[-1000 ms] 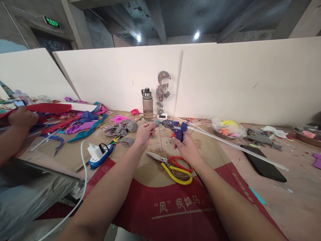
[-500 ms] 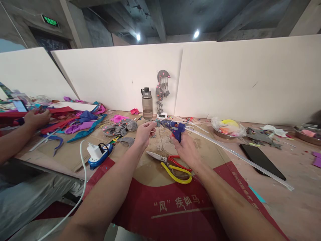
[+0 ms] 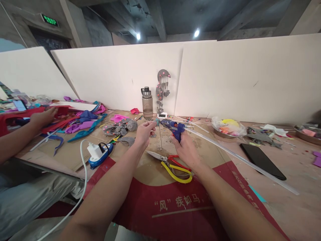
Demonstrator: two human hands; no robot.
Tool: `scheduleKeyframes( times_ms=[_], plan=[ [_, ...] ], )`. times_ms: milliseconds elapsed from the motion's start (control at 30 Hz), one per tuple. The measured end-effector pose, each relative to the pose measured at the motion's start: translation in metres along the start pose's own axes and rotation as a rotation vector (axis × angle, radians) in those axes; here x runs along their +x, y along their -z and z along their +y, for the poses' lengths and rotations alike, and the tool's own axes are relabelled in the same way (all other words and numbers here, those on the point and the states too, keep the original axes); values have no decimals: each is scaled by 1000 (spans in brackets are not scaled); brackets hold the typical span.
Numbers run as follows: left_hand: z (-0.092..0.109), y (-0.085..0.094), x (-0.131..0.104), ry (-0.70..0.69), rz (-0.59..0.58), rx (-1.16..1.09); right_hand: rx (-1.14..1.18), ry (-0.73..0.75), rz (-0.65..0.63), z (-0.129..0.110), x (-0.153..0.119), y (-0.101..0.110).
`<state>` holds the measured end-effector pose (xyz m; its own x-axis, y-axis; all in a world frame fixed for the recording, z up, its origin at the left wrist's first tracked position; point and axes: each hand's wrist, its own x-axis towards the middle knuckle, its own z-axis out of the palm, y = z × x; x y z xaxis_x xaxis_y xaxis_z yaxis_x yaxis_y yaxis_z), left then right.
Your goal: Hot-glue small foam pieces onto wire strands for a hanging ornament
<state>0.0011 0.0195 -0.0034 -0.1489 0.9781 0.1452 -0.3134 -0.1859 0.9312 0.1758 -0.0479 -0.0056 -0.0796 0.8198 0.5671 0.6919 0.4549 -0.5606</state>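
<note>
1. Step in hand, judged: gluing at a small teal piece (image 3: pixel 157 122); bead of glue too small to make out.
2. Left hand (image 3: pixel 145 134): thumb and fingers pinched on the teal piece; thin string (image 3: pixel 161 139) hangs below it.
3. Right hand (image 3: pixel 187 149): wrapped round the grip of a blue glue gun (image 3: pixel 178 128), nozzle pointing left, right at the piece; contact unclear. Trigger squeeze: can't tell.
4. Piece location: held up over the cardboard (image 3: pixel 142 174), mid-width, toward the tabletop's (image 3: pixel 296 207) far edge.
5. Long clear rod (image 3: pixel 230 154) runs from the gun's back toward the tabletop's right side, passing over the black phone (image 3: pixel 263 162).
6. Scissors (image 3: pixel 175 172) lie on the cardboard, nearer its front edge than the hands, handles to the right.
7. Grey yarn ball (image 3: pixel 132 125) and felt pieces (image 3: pixel 116 130): left of the left hand, toward the far edge.
8. Next move calls for, judged: steady pinch, nozzle lined up, fingertips clear of hot tip, rod not snagging.
</note>
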Motion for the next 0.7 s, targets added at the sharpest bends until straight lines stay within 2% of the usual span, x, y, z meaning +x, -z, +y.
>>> scheduleKeyframes(
  times_ms=[233,700],
  plan=[
    [-1,0,-1,12,-27,34,4,18,-7,-1,0,-1],
    [1,2,1,-30,7,-19,-5,-15,-28,-4,-2,-1]
  ],
)
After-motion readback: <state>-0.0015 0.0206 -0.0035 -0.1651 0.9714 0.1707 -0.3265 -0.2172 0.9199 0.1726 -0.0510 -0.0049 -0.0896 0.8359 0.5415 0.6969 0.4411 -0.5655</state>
